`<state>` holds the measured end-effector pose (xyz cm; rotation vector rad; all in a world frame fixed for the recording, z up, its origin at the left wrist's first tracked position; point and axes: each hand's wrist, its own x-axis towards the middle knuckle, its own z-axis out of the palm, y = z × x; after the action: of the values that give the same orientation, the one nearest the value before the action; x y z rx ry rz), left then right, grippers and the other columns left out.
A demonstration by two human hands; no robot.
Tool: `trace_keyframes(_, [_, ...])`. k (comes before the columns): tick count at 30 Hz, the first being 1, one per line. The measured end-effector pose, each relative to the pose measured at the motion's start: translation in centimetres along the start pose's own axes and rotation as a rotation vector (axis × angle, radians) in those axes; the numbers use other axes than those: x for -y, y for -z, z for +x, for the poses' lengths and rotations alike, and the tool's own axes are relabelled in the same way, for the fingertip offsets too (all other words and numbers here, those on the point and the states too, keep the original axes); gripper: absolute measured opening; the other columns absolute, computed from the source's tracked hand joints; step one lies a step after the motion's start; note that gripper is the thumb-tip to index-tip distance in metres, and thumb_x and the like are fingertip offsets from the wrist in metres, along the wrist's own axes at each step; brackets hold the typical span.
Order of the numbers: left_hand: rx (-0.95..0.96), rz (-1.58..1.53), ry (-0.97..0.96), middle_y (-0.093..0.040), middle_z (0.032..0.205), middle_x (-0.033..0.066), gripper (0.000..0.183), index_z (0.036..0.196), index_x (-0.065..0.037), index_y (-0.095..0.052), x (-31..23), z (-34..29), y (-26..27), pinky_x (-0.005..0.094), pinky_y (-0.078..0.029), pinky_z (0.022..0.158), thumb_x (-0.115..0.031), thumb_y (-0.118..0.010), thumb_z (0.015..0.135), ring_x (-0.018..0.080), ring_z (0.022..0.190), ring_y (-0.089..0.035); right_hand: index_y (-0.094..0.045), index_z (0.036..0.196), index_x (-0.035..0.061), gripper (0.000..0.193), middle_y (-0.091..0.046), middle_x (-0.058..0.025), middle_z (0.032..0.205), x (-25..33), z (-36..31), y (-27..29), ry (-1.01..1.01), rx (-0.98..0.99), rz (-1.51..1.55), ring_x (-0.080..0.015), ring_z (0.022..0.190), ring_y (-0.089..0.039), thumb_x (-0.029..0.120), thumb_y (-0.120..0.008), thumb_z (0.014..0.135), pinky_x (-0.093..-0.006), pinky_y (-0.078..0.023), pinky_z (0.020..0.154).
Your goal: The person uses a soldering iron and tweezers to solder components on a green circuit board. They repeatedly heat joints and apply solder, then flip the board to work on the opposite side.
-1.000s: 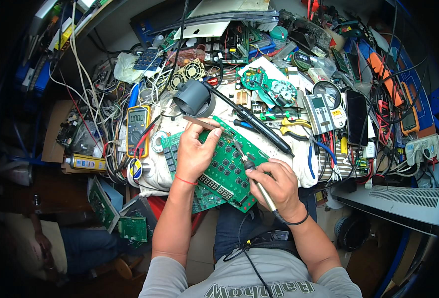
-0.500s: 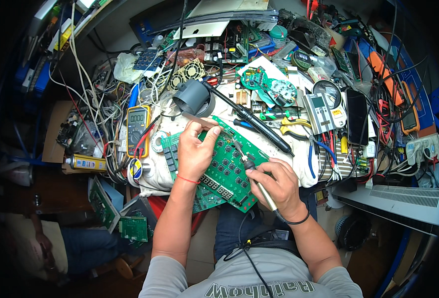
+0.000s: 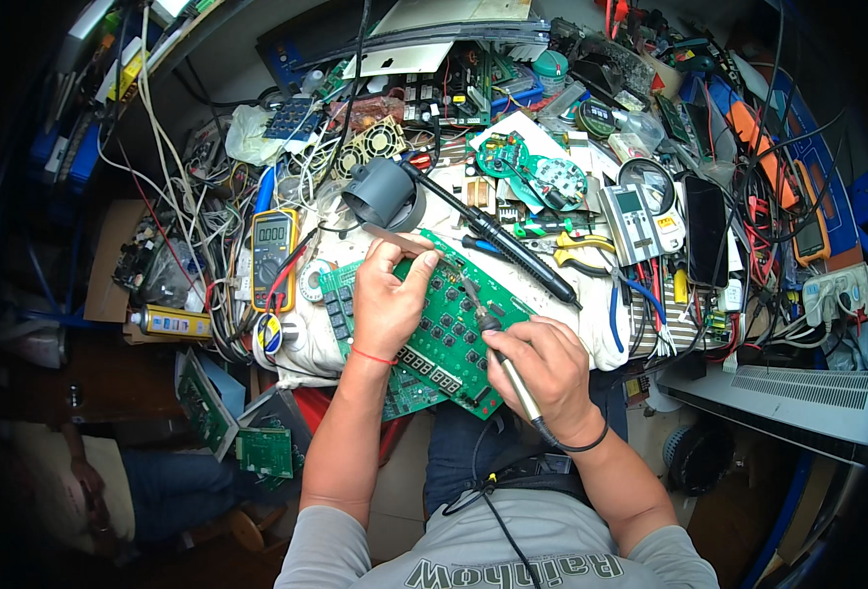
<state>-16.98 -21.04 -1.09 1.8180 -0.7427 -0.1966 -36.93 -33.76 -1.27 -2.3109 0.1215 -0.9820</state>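
My left hand (image 3: 391,294) is closed, thumb and fingers pinching slim tweezers (image 3: 387,236) whose points reach the upper part of a green circuit board (image 3: 459,351). The board carries rows of black push buttons and a strip of digit displays. In my right hand (image 3: 549,368) is a soldering iron (image 3: 523,386), gripped like a pen. Its tip comes down close to the tweezers' points; whether it touches the board I cannot tell. A second green board (image 3: 406,395) lies partly hidden underneath, with a white cloth (image 3: 311,339) beside it.
A yellow multimeter (image 3: 273,257) stands left of the boards. Behind them are a grey cylindrical holder (image 3: 383,196) and a black rod-shaped tool (image 3: 498,236). Yellow-handled pliers (image 3: 583,253) and a phone (image 3: 705,231) lie right. Another person (image 3: 81,481) is at lower left.
My right hand and the soldering iron have shifted very slightly left. The left hand with the tweezers has barely moved, and the board stays in place.
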Motion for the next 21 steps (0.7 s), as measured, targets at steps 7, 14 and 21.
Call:
trace_keyframes(7, [-0.009,0.033,-0.019,-0.074,0.103,0.0081,0.011,0.109,0.002,-0.068,-0.3,-0.1,-0.1,0.0303,-0.056,0.091,-0.001,-0.071,0.099,0.0167,0.098,-0.073,-0.076,0.107,0.0092,0.035,-0.067,-0.0056,0.091,0.8,0.5,0.2,-0.009,0.034,-0.038,-0.0276,0.085,-0.069,0.007,-0.084,0.073,-0.0416,-0.057,0.086])
trace_keyframes(14, [-0.015,0.063,-0.022,-0.077,0.1,0.0085,0.012,0.11,0.001,-0.069,-0.3,0.0,-0.1,0.029,-0.055,0.089,-0.002,-0.072,0.099,0.0153,0.096,-0.073,-0.074,0.106,0.0028,0.032,-0.074,-0.0127,0.088,0.8,1.0,0.1,-0.041,-0.033,0.018,-0.0321,0.079,-0.073,0.006,-0.084,0.076,-0.042,-0.059,0.081])
trace_keyframes(21, [-0.014,0.072,-0.029,-0.076,0.1,0.0089,0.012,0.11,0.001,-0.069,-0.5,0.0,-0.1,0.0292,-0.055,0.089,-0.003,-0.072,0.099,0.0151,0.096,-0.072,-0.074,0.106,0.0015,0.031,-0.074,-0.0145,0.087,1.2,1.4,0.2,-0.046,-0.041,-0.007,-0.0324,0.078,-0.074,0.007,-0.085,0.077,-0.0416,-0.059,0.079])
